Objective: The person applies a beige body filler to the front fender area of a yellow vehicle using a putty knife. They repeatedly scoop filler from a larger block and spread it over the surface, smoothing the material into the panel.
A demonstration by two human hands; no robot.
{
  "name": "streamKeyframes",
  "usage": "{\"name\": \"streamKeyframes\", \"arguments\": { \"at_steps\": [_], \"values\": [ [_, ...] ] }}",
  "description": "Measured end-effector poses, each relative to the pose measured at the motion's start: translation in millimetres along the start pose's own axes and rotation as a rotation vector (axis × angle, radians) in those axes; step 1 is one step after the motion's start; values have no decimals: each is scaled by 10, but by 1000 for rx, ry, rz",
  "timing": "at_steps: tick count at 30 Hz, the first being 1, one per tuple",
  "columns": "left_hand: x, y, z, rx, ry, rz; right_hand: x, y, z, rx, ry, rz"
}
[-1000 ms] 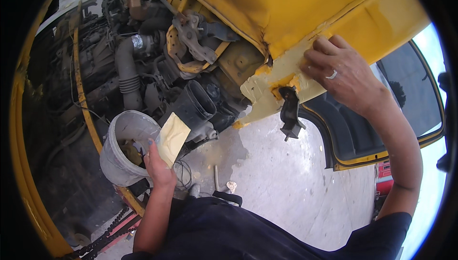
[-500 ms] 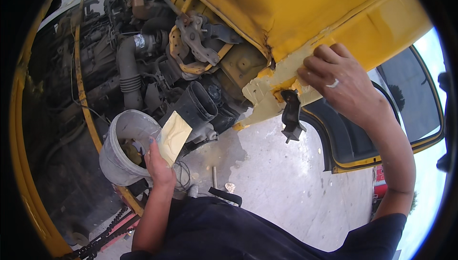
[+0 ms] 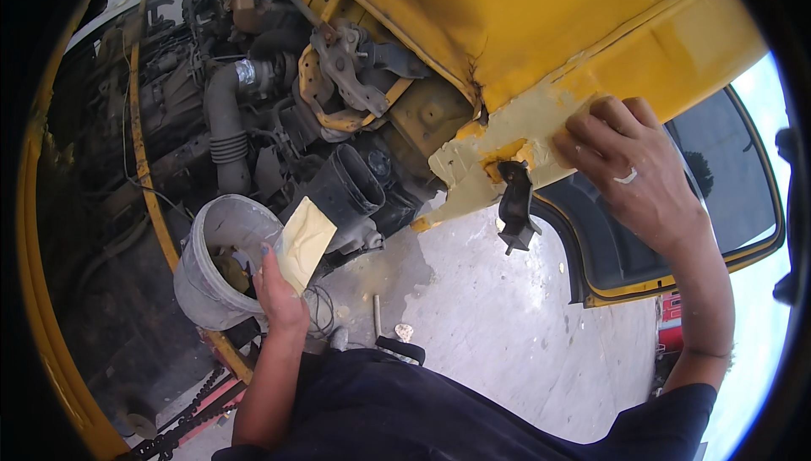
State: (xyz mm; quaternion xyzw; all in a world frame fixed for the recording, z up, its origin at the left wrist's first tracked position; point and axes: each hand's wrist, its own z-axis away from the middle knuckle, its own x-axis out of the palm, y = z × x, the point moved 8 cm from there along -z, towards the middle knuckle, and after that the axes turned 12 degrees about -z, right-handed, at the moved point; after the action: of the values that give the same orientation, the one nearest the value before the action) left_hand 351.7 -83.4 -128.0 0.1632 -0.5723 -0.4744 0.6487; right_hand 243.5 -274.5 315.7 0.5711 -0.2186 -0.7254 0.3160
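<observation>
My left hand (image 3: 281, 294) grips a small flat board (image 3: 306, 243) coated with smooth cream-coloured paste, held tilted beside the bucket rim. My right hand (image 3: 629, 165) is closed, knuckles up, against the lower edge of the yellow vehicle panel (image 3: 583, 13). What its fingers hold, if anything, is hidden beneath them. A layer of similar beige paste (image 3: 528, 127) covers the panel edge left of that hand, ragged at its far-left end, with a bare yellow spot in it. Just below that spot hangs a black metal bracket (image 3: 515, 207).
A grey, stained bucket (image 3: 193, 279) stands at the left on a yellow frame bar. Engine parts, including a ribbed grey hose (image 3: 226, 127) and a black duct (image 3: 346, 182), fill the upper left. A dark-trimmed door window (image 3: 625, 241) lies at right. Concrete floor (image 3: 507, 309) shows below.
My right hand has slid to the right and slightly down along the panel edge, uncovering more of the beige paste. My left hand and its board have barely moved.
</observation>
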Motion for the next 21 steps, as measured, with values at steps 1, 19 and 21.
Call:
{"name": "streamKeyframes", "arguments": {
  "at_steps": [1, 19, 21],
  "values": [
    [6, -7, 0, -5, -4, -2, 1, -21, -4, 6, 28, -15],
    [40, 55, -11, -24, -21, 27, 465, -242, 518, 100, 62, 90],
    [69, 47, -3, -32, -31, 31, 416, -224, 422, 112, 92, 79]
  ]
}}
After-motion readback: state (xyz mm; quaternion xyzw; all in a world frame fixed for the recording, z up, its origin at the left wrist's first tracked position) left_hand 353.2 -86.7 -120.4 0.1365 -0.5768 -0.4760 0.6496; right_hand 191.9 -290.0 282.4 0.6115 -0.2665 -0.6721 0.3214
